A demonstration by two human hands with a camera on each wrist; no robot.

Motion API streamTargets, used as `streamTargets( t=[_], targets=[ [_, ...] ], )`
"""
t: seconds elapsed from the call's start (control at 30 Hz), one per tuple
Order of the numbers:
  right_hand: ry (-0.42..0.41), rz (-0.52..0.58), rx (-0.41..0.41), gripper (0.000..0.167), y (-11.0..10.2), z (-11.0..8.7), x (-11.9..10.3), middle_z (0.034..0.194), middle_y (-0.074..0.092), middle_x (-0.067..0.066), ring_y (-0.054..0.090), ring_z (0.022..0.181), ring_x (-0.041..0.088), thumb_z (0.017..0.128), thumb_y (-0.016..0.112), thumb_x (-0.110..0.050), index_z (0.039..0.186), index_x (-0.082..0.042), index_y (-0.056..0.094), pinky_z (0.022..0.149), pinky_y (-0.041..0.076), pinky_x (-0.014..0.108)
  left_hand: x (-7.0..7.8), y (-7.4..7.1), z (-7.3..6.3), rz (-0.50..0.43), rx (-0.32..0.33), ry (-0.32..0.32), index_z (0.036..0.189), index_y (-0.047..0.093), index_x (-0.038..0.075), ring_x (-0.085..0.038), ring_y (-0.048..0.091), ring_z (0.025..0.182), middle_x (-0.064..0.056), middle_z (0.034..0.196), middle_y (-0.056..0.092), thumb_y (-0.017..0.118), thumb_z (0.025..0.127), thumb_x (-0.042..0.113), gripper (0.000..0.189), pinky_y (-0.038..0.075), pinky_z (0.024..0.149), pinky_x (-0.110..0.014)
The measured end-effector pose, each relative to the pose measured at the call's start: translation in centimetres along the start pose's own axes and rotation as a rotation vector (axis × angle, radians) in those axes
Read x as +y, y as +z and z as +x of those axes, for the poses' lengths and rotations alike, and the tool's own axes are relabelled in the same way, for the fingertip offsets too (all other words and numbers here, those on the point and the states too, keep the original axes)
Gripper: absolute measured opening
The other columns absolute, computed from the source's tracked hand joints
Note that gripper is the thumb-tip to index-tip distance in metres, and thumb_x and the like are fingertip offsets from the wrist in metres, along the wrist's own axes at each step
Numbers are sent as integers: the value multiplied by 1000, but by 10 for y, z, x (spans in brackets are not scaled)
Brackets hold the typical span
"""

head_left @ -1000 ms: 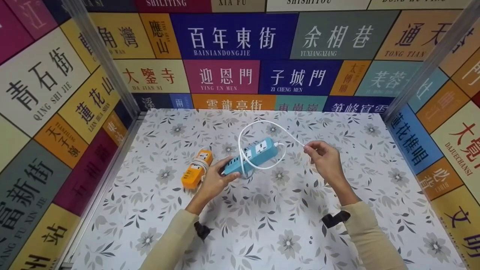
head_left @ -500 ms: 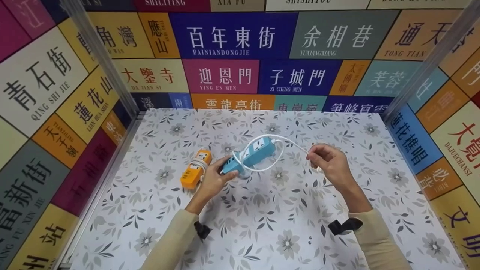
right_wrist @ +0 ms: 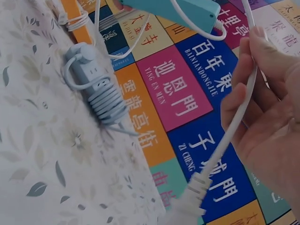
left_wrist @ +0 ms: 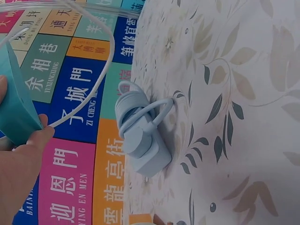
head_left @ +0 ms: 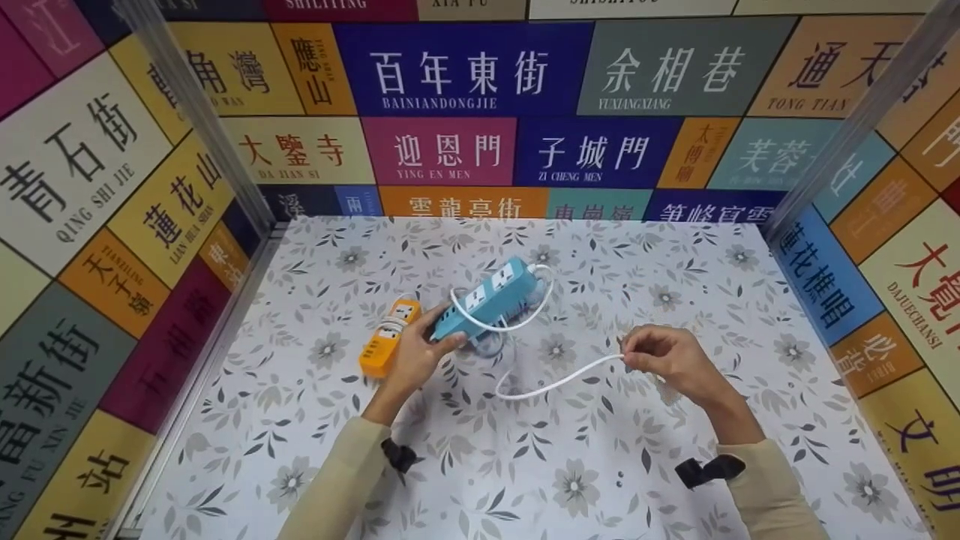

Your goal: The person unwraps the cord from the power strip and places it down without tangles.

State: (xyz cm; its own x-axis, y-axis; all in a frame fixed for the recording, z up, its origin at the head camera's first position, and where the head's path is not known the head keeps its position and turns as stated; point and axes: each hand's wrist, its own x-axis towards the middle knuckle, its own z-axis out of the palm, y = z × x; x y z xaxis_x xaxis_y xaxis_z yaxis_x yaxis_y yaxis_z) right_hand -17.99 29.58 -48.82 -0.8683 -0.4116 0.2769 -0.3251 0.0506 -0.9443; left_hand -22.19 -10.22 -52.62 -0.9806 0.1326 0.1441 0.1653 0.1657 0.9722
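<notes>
A teal power strip [head_left: 499,309] is gripped at its near-left end by my left hand [head_left: 418,343], raised off the table and tilted. Its white cord [head_left: 555,384] loops once around the strip, then sags and runs to my right hand [head_left: 666,358], whose thumb and fingertips pinch it. In the right wrist view the cord crosses the fingers and its plug [right_wrist: 190,194] hangs below the hand. Under the teal strip lies a pale blue power strip [right_wrist: 91,70] with its cord wound around it; the head view mostly hides it.
An orange power strip [head_left: 379,352] with its cord wrapped around it lies beside my left hand. The table [head_left: 337,465] has a floral cover. Panels of coloured street-name signs [head_left: 461,71] close off the back and both sides.
My right hand has moved toward the near side and slightly right, carrying the cord. One loop has come off the teal strip, and the cord now hangs below it. The strip has risen slightly.
</notes>
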Motion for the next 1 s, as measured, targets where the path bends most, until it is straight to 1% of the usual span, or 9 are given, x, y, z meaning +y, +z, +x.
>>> streamTargets(
  t=[0.13, 0.2, 0.33, 0.4, 0.53, 0.67, 0.83, 0.9, 1.0],
  targets=[
    [40, -39, -71, 17, -7, -8, 11, 100, 70, -3, 58, 78, 1, 91, 63, 9, 107, 9, 70, 65, 50, 19, 0, -3, 1, -62, 9, 15, 145, 48, -4, -36, 51, 132, -25, 149, 48, 75, 89, 15, 65, 41, 114, -52],
    [39, -62, -107, 17, -10, -10, 16, 99, 71, -1, 58, 77, 3, 91, 64, 8, 107, 11, 71, 65, 51, 19, 0, -5, 2, -69, 14, 22, 144, 48, -5, -36, 51, 133, -25, 149, 48, 75, 89, 13, 64, 41, 115, -51],
    [46, -154, -150, 14, -13, -14, 28, 95, 71, 7, 60, 78, 9, 92, 66, 3, 102, 5, 75, 66, 51, 22, -1, -9, 1, -71, 32, 21, 144, 48, -4, -36, 51, 134, -25, 149, 48, 74, 90, 12, 62, 43, 113, -49],
    [77, -221, -149, 13, -13, -16, 34, 94, 72, 9, 61, 79, 10, 92, 68, -2, 100, 0, 77, 67, 51, 23, -2, -11, 1, -69, 42, 19, 144, 48, -5, -37, 50, 135, -27, 150, 47, 74, 90, 11, 62, 43, 113, -50],
    [127, -348, -141, 10, -11, -21, 47, 91, 72, 10, 62, 81, 9, 90, 71, -8, 96, -3, 78, 72, 49, 24, -1, -13, 0, -75, 53, 2, 145, 47, -5, -38, 48, 138, -28, 151, 44, 75, 89, 12, 64, 41, 115, -49],
    [169, -492, -141, 5, -10, -26, 57, 86, 71, 10, 59, 80, 8, 87, 74, -5, 90, -6, 78, 74, 48, 27, 1, -13, -1, -78, 56, -3, 145, 47, -5, -37, 47, 139, -27, 152, 44, 75, 89, 13, 65, 40, 115, -48],
    [301, -677, -157, 9, -10, -35, 71, 85, 68, 3, 58, 82, 9, 83, 76, -2, 85, -10, 75, 76, 50, 28, 0, -13, -1, -80, 58, 1, 145, 47, -5, -37, 49, 137, -27, 151, 45, 75, 89, 12, 65, 42, 114, -48],
    [361, -724, -151, 12, -9, -39, 79, 84, 67, 0, 58, 80, 10, 81, 76, -1, 84, -12, 74, 73, 49, 28, 0, -13, -1, -79, 54, -3, 145, 47, -4, -37, 47, 139, -26, 152, 44, 75, 89, 13, 65, 41, 115, -48],
    [395, -761, -151, 15, -7, -45, 90, 83, 68, -1, 59, 79, 11, 79, 74, 2, 83, -12, 73, 71, 49, 26, -1, -14, -2, -76, 53, -6, 146, 47, -3, -37, 46, 140, -24, 153, 44, 75, 89, 15, 66, 40, 115, -47]
  ],
)
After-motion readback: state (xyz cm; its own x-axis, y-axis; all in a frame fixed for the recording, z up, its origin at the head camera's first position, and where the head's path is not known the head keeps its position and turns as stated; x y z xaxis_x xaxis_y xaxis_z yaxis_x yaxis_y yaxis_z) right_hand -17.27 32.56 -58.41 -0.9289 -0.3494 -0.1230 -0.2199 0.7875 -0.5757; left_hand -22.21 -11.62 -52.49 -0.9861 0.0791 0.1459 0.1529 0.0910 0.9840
